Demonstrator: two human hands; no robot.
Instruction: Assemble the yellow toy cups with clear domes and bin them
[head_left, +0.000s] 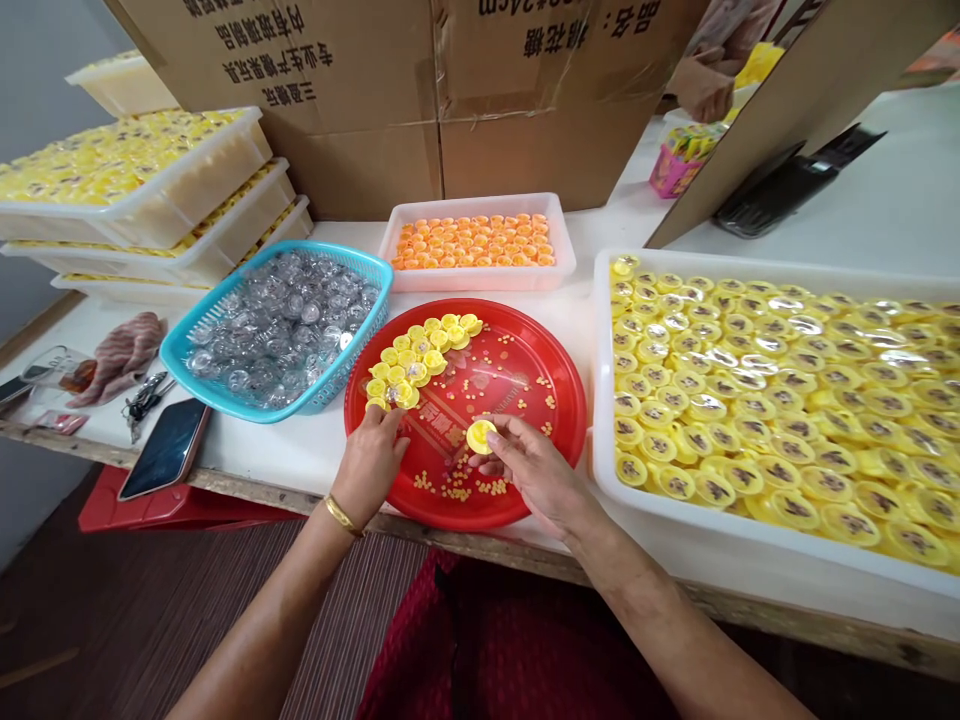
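Note:
On the red round tray (pixel 559 400), several small yellow plastic cups (pixel 427 350) lie in a slanting band, with tiny yellow pieces (pixel 454 485) scattered around. My left hand (pixel 373 460) is at the near end of this band, fingers bent down and drawn together at the cups; whatever lies between its fingertips is hidden. A round yellow cup (pixel 481 437) is pinched between the thumb and fingers of my right hand (pixel 536 470), above the tray's near right part. Left of the tray, a blue basket (pixel 176 345) holds many clear plastic pieces (pixel 289 325).
A large white bin (pixel 604 370) of yellow packed pieces is at right. Behind the tray sits a white bin (pixel 480 282) of orange cups. Stacked bins (pixel 217 190), a phone (pixel 166 448), keys (pixel 142 400) and cloth (pixel 124 355) are left. Cardboard (pixel 375 160) stands behind; another person's hand (pixel 705 88) shows beyond.

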